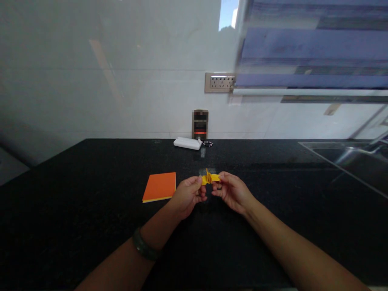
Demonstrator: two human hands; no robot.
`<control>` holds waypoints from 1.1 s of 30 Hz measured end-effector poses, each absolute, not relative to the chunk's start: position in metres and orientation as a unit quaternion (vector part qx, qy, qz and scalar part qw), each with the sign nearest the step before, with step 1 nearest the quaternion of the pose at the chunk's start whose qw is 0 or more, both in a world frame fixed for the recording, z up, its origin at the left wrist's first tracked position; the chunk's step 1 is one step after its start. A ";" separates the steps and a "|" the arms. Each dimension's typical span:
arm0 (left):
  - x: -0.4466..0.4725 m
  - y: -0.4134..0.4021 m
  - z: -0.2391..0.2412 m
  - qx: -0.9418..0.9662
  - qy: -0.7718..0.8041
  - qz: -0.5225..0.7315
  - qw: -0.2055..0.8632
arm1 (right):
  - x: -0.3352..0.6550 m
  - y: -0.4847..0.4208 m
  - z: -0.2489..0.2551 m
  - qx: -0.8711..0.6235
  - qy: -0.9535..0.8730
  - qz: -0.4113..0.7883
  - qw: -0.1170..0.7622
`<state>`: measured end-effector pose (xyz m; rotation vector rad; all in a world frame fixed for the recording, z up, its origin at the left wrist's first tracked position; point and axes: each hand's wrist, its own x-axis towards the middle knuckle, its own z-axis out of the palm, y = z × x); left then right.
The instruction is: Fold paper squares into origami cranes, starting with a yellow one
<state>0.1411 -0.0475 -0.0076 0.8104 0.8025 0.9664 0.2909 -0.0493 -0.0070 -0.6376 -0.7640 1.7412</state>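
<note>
A small folded piece of yellow paper (209, 178) is held between both hands just above the black countertop (91, 210). My left hand (188, 196) pinches its left end with closed fingers. My right hand (232, 190) pinches its right end, fingers curled around it. A dark band sits on my left wrist. A stack of orange paper squares (159, 186) lies flat on the counter just left of my left hand.
At the back by the tiled wall lie a white case (187, 143), a few small beads beside it and a dark upright box (200, 124). A wall socket plate (220, 82) sits above. A steel sink (351, 159) is at the right.
</note>
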 end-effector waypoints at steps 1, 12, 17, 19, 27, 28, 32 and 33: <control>0.141 -0.048 -0.008 0.367 0.364 0.438 0.735 | 0.292 -0.048 -0.007 -0.267 -0.316 0.736 0.536; 0.145 -0.057 0.004 0.319 0.352 0.459 0.750 | 0.290 -0.054 0.007 -0.294 -0.221 0.767 0.525; 0.154 -0.057 0.007 0.326 0.356 0.469 0.740 | 0.294 -0.052 0.011 -0.314 -0.225 0.772 0.505; 0.158 -0.052 0.009 0.340 0.364 0.466 0.731 | 0.300 -0.049 0.013 -0.332 -0.229 0.770 0.495; 0.192 0.004 0.018 0.410 0.443 0.372 0.706 | 0.353 -0.016 0.027 -0.433 -0.285 0.723 0.457; 0.199 0.013 0.018 0.415 0.457 0.360 0.699 | 0.361 -0.009 0.027 -0.448 -0.293 0.712 0.453; 0.227 0.047 0.015 0.424 0.508 0.330 0.674 | 0.390 0.025 0.021 -0.509 -0.318 0.674 0.431; 0.233 0.055 0.013 0.425 0.517 0.323 0.669 | 0.396 0.034 0.018 -0.525 -0.321 0.665 0.423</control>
